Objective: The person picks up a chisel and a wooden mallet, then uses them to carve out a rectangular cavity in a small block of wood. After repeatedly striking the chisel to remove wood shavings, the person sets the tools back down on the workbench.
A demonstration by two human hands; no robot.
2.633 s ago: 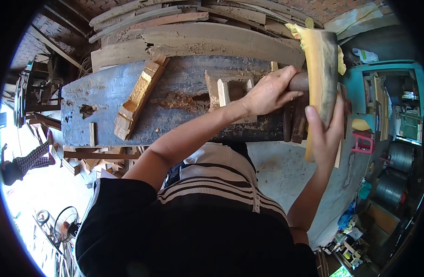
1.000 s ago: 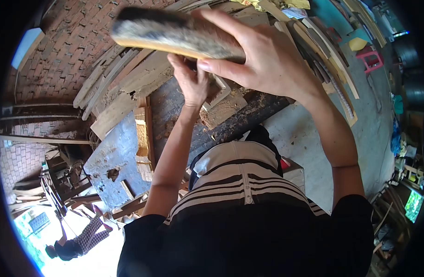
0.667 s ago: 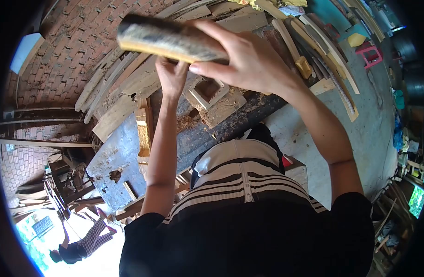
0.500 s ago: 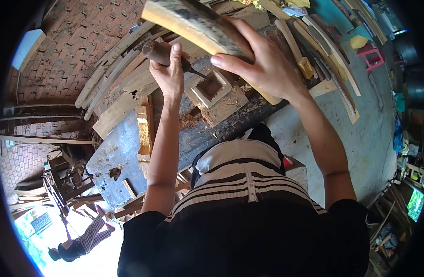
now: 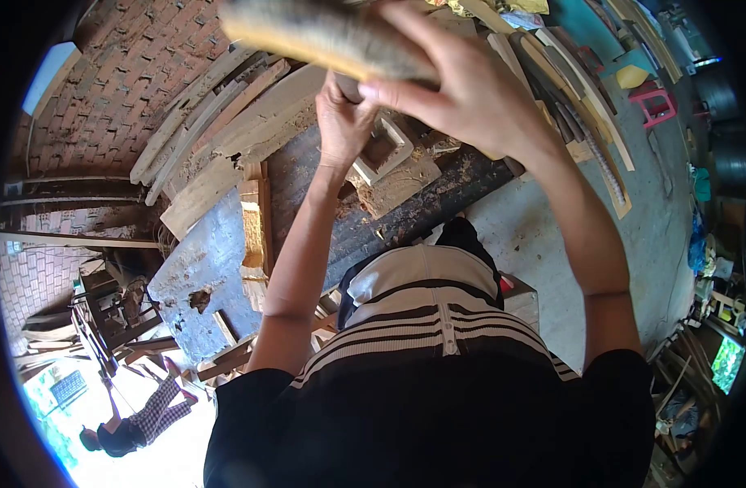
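My right hand [image 5: 474, 102] is closed around a thick wooden block [image 5: 324, 41], dark and rough on one face and yellow along its edge. It is blurred and held above my left hand. My left hand [image 5: 340, 126] is wrapped round the wooden handle of a chisel [image 5: 348, 87]; most of the handle is hidden by the fingers and block, and the blade is out of sight. Beside that hand, a small square wooden box [image 5: 391, 165] with a hollow middle rests on a wooden block [image 5: 401, 189]. Wood shavings lie around it.
Long planks [image 5: 202, 106] lie beyond my left hand, along a brick wall. More boards [image 5: 588, 110] lean at the right, near a pink stool [image 5: 653, 106]. A notched yellow timber [image 5: 255, 228] stands left of my forearm. Another person [image 5: 137, 423] is far off at lower left.
My left hand has moved right with the chisel, nearer the box and under the wooden block. My right hand has shifted the block up and left.
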